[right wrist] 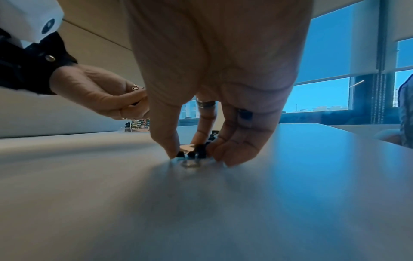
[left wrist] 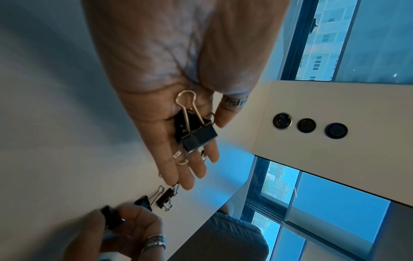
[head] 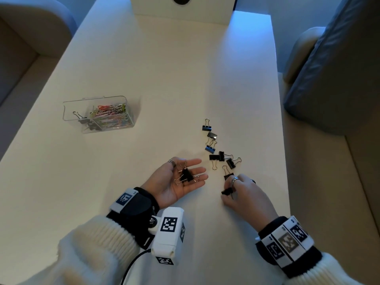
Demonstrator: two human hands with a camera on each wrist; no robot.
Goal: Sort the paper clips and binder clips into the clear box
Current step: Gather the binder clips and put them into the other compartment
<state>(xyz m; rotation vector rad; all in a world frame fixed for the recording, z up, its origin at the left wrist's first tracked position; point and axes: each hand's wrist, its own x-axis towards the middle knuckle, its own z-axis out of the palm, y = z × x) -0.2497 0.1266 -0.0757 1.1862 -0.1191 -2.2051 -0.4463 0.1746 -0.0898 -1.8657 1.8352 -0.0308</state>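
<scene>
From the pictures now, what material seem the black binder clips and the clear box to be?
Black binder clips: probably painted sheet metal, with shiny bare wire handles. Clear rectangular box: probably hard glossy plastic; its contents show through the walls.

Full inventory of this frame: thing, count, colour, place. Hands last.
clear box: one, transparent, table's left side.
paper clips: many, mixed colours, box's right compartment.
binder clips in box: a few, black, left compartment.
loose binder clips: about seven, black, on the table ahead of the right hand.
binder clips in palm: several, black.
table: one, white.
armchairs: beige, both sides.
left hand: palm up, flat, carrying clips.
right hand: pinching one binder clip at the table.
</scene>
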